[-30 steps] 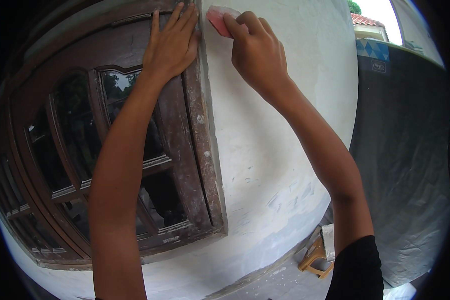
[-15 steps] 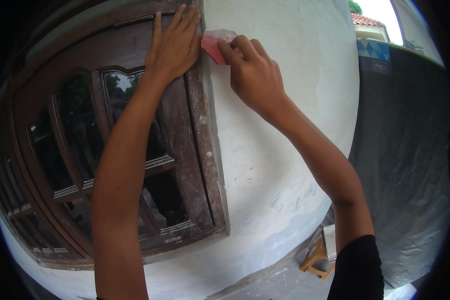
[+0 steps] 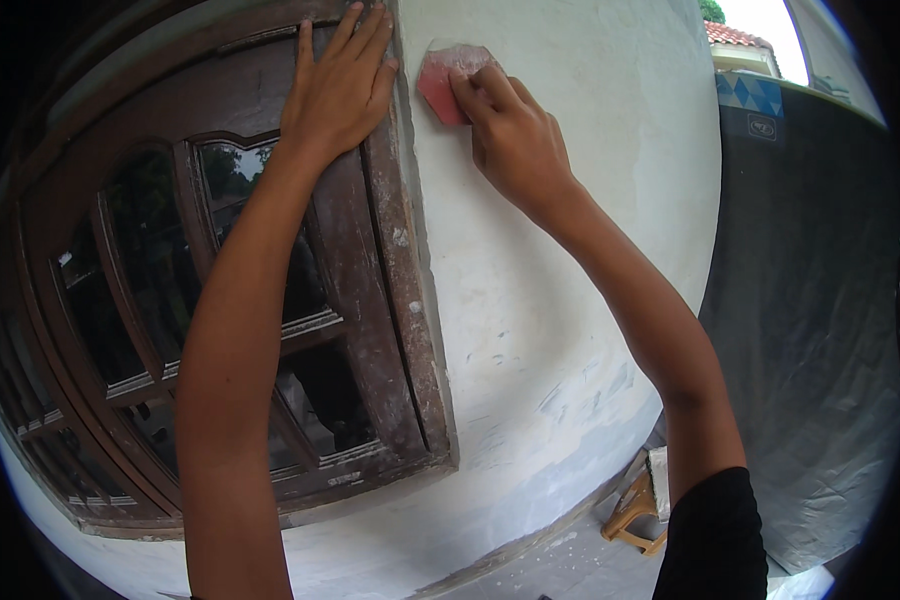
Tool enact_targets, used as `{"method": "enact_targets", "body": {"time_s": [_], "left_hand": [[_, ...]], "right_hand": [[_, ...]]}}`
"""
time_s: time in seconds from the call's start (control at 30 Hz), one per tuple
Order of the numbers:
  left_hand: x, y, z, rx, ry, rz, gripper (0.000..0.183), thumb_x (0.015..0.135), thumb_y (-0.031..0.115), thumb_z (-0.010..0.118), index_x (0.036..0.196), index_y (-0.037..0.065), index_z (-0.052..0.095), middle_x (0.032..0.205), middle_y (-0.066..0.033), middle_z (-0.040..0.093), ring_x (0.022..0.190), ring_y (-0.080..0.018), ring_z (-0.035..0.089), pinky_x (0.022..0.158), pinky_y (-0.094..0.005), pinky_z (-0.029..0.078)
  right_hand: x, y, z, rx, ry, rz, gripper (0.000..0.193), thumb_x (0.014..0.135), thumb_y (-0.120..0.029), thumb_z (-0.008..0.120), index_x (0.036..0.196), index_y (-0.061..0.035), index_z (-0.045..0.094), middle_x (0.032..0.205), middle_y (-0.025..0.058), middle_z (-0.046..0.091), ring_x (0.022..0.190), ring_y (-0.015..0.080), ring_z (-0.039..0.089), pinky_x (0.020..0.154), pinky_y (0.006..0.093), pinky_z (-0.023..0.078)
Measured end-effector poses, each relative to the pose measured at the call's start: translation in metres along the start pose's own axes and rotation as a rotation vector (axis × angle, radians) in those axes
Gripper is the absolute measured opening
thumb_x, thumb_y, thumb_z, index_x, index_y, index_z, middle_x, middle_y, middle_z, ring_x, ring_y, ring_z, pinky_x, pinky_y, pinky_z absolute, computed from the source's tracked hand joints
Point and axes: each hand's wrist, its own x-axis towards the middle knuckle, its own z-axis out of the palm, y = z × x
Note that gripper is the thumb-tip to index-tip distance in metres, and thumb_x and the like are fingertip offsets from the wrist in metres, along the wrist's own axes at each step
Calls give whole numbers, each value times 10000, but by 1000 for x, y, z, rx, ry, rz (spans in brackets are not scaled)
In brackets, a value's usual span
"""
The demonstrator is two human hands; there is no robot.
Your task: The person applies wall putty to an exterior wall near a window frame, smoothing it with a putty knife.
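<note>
My right hand [image 3: 520, 138] pinches a flat red putty scraper [image 3: 442, 88] whose upper edge is coated with white. The scraper lies against the white wall [image 3: 550, 290], just right of the window frame. My left hand [image 3: 336, 98] rests flat on the upper right corner of the brown wooden window [image 3: 355, 230], fingers stretched upward and spread. Its fingertips touch the frame near the top edge of the view. Part of the scraper is hidden behind my right fingers.
Dark glass panes [image 3: 150, 220] fill the window. To the right stands a large dark covered panel [image 3: 810, 300] with a blue patterned strip. A brown stool [image 3: 630, 518] with a whitish item on it stands on the grey floor [image 3: 540, 565]. Bluish smears mark the lower wall.
My right hand has moved the scraper slightly right and up, away from the window frame's edge. My left hand stays on the frame, shifted slightly left and up in view.
</note>
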Motion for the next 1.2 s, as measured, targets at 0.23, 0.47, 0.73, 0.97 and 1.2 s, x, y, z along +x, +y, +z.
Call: {"method": "enact_targets", "body": {"time_s": [0.23,0.47,0.73,0.97,1.2], "left_hand": [[3,5,-3,1,-25,2,571,967,219,502,1449,-87,483,1544,-226,469,1519,-342,316,1268,-572,60],[4,2,1,-15,-15,-10,574,957,213,507,1445,-89,485,1541,-226,472,1520,-342,314,1269,-567,62],[1,0,-4,-8,-20,-6,559,981,226,485,1451,-76,482,1562,-219,447,1523,-335,309,1272,-556,54],[8,6,-3,-5,-42,-29,576,981,232,491,1475,-61,454,1588,-204,416,1530,-326,296,1269,-568,62],[4,-2,-3,-5,2,7,547,983,222,484,1443,-72,493,1559,-215,455,1524,-333,312,1265,-579,64]], "right_hand": [[30,22,-11,-9,141,-4,431,807,53,661,1226,-49,659,1076,66,622,996,264,652,701,390,612],[55,22,13,5,-4,0,392,827,54,606,1210,-21,642,1119,115,602,1032,305,636,770,420,602],[3,-1,-14,50,45,-35,432,774,52,683,1195,-44,669,1060,55,623,985,244,657,672,361,613],[79,23,8,21,35,25,337,870,54,542,1190,-7,629,1174,160,591,1043,348,632,843,438,594],[7,-8,-5,-7,31,-60,397,779,46,658,1172,-8,664,1031,75,594,987,248,652,642,374,603]]}}
